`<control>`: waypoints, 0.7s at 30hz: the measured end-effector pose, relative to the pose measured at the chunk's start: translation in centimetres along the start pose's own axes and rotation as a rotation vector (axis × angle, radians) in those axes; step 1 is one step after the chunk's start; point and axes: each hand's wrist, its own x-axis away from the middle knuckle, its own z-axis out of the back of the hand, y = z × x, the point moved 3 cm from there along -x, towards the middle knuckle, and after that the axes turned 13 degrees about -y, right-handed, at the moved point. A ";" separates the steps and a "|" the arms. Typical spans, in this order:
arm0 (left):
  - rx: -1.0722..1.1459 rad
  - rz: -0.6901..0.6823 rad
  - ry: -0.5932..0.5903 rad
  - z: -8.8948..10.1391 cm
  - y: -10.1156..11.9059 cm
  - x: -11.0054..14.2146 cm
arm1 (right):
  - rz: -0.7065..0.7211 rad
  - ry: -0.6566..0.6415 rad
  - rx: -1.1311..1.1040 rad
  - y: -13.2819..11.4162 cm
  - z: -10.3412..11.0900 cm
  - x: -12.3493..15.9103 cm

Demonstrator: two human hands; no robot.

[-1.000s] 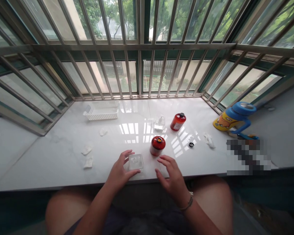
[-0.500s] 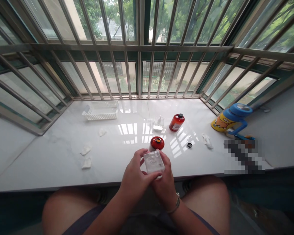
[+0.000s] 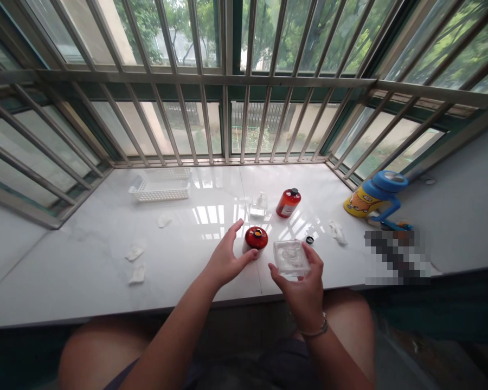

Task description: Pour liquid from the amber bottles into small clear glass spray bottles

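My right hand (image 3: 303,284) grips a square clear bottle (image 3: 291,259), fingers and thumb on its sides, above the counter's front edge. My left hand (image 3: 230,257) is open, thumb and fingers spread around the left side of an uncapped red bottle (image 3: 256,238); whether it touches the bottle I cannot tell. Beyond that bottle stand a second clear square bottle (image 3: 259,205) and a red bottle with a black cap (image 3: 288,203). A small black cap (image 3: 309,240) lies right of the open red bottle.
A white perforated basket (image 3: 160,189) sits at the back left. Crumpled tissues (image 3: 135,252) lie at left, another tissue (image 3: 338,233) at right. A blue and yellow jug (image 3: 376,194) stands far right, behind a blurred-out patch. Metal bars (image 3: 228,124) close off the back.
My left hand has let go of the clear square bottle and moved to the open red bottle. My right hand has carried the clear bottle to the right.
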 end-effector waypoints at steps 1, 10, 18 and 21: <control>0.001 0.000 -0.057 0.1 -0.6 -0.8 | 0.008 0.000 0.028 0.4 0.3 -0.3; 0.024 -0.078 -0.278 -0.3 -2.0 -2.6 | 0.050 -0.073 0.130 2.0 1.1 -0.6; 0.194 -0.008 -0.063 0.1 -1.1 3.1 | 0.194 -0.198 0.130 1.7 -0.2 -0.6; 0.069 0.018 0.037 0.8 -0.2 5.5 | 0.253 -0.219 0.136 1.5 -0.8 -0.6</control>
